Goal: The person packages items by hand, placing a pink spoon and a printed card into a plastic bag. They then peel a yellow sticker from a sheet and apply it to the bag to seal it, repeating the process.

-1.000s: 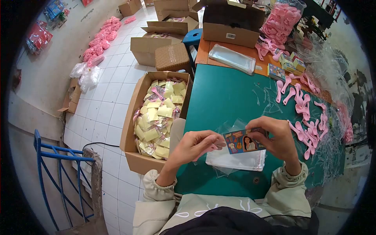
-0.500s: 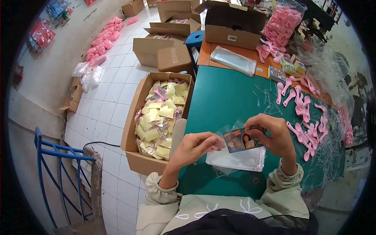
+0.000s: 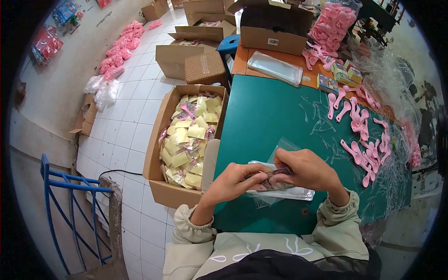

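Above the green table top (image 3: 261, 121), my left hand (image 3: 235, 181) and my right hand (image 3: 308, 170) meet, their fingers closed on a dark printed card (image 3: 279, 178). The card is tilted, mostly covered by the fingers, with clear plastic about it. A stack of clear plastic bags (image 3: 302, 192) lies beneath the hands. To the right, pink spoons (image 3: 359, 123) are spread over the table.
An open carton (image 3: 154, 161) of packets with yellow cards stands left of the table. Farther back are a clear sleeve stack (image 3: 275, 68), a brown box (image 3: 273, 42), small boxes (image 3: 327, 83) and a bag of pink spoons (image 3: 333, 23). A blue metal rail (image 3: 70, 184) is at left.
My left hand has moved right and closed on the card. My right hand has come lower and left, and the card is now tilted and largely hidden by the fingers.
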`<state>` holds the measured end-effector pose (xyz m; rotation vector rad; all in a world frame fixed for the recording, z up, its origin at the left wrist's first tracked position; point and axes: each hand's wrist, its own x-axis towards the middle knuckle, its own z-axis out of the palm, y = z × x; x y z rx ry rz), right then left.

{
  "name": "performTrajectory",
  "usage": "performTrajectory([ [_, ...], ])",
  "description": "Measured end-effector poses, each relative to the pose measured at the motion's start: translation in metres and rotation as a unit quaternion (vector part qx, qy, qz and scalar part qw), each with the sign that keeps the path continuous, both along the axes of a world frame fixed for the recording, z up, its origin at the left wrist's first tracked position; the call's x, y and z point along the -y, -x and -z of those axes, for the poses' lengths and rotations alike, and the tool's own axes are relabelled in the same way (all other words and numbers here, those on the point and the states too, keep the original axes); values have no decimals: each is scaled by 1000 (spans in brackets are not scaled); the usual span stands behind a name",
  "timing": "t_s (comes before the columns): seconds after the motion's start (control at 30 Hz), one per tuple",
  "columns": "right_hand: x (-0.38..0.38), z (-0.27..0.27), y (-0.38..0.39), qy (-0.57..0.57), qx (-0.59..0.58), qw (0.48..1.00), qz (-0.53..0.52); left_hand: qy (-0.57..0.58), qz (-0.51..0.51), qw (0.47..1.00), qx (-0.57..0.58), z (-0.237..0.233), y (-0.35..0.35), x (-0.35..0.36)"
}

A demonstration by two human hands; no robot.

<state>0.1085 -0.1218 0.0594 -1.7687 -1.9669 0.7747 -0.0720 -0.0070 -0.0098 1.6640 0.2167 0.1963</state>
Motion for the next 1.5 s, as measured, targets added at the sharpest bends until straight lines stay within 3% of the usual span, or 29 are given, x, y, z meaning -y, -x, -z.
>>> performTrajectory([
  [0.1,1,-9,-13,19,-91,994,-55,5,-3,999,-46,-15,1,-5],
  [0.2,2,-10,-21,-2,-114,993,-25,6,-7,999,-49,-16,-2,-6],
  [0.33,2,-1,-20,-32,-62,997,-25,3,-3,999,-34,-21,-6,-1],
  [0.43,-3,-6,-9,63,-80,995,2,-15,-8,1000,6,-9,-9,6],
  [0.53,0,12,0,-88,-53,993,66,-14,-73,997,13,-13,-10,12],
  [0.63,0,17,-6,-54,-61,997,-10,-91,-93,988,-80,-21,-13,14],
  [0.73,-2,9,-10,1,-123,992,43,-80,-66,992,-74,-10,-4,-1],
  [0.83,-3,6,-27,-15,-133,987,93,-15,-21,999,29,12,15,-25],
  [0.93,-7,19,-36,1,-219,964,150,35,-53,997,31,11,22,-26],
  [1.07,-7,23,-35,-3,-229,956,184,90,-89,992,4,14,21,-32],
  [1.17,-7,21,-32,10,-195,962,192,98,-93,991,8,9,16,-32],
  [1.37,-6,33,-34,6,-304,942,139,97,-94,991,17,9,13,-33],
  [1.5,5,33,-41,40,-289,943,158,54,-89,994,22,18,9,-32],
])
